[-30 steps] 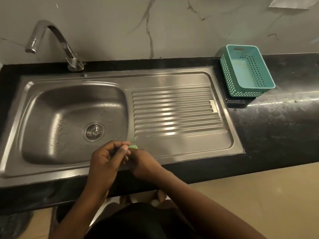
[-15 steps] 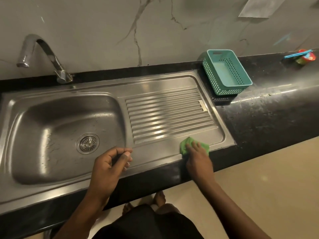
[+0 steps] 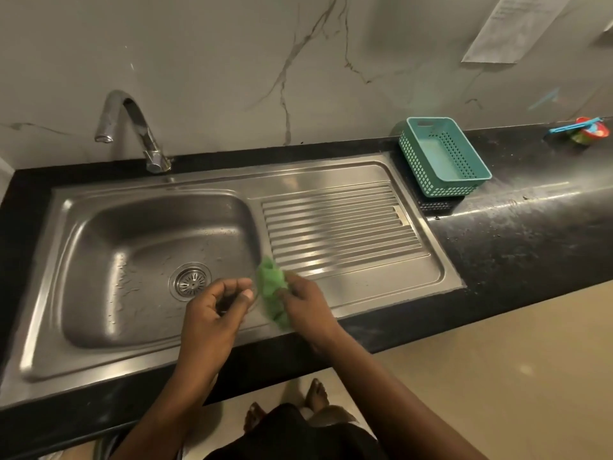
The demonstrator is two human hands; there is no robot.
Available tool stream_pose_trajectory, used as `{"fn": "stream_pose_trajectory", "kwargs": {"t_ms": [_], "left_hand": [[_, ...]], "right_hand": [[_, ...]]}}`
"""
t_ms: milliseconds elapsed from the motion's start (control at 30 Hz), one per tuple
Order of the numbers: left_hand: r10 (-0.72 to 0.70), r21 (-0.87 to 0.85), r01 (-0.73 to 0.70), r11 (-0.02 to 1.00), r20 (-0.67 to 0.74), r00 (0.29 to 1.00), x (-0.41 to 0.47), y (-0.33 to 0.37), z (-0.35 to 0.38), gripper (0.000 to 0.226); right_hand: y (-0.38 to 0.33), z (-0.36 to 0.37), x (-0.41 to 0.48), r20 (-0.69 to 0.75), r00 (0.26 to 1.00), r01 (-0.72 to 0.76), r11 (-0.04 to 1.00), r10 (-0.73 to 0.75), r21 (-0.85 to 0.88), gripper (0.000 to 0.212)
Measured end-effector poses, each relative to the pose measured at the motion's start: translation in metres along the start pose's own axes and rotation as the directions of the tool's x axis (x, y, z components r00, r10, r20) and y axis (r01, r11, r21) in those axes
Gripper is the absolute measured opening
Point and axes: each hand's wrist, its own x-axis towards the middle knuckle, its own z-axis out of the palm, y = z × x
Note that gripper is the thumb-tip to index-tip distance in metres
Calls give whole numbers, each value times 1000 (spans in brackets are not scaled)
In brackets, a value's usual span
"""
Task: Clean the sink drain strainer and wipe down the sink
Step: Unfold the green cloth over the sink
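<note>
Both jobs looked unfinished: the round metal drain strainer (image 3: 190, 281) sat in the wet stainless-steel sink (image 3: 132, 260), the right hand (image 3: 306, 310) pinched a crumpled green cloth (image 3: 272, 298), and the left hand (image 3: 212, 313) curled empty.

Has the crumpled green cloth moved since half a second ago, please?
Yes. The crumpled green cloth moved left along the steel sink's front rim, toward the round drain strainer.
</note>
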Motion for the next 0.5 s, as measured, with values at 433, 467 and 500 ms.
{"fn": "stream_pose_trajectory", "kwargs": {"t_ms": [433,467,500], "left_hand": [[-27,-85,44,995,192,981,-6,41,62,36],[-28,-83,44,996,181,983,-9,43,67,33],[-31,-74,44,996,171,985,-11,44,73,30]], "right_hand": [[-15,-58,-49,59,966,256,964,-252,-71,64],[-13,-65,-53,44,967,255,964,-252,-70,69],[-11,-74,-55,16,969,246,968,-246,-42,70]]}}
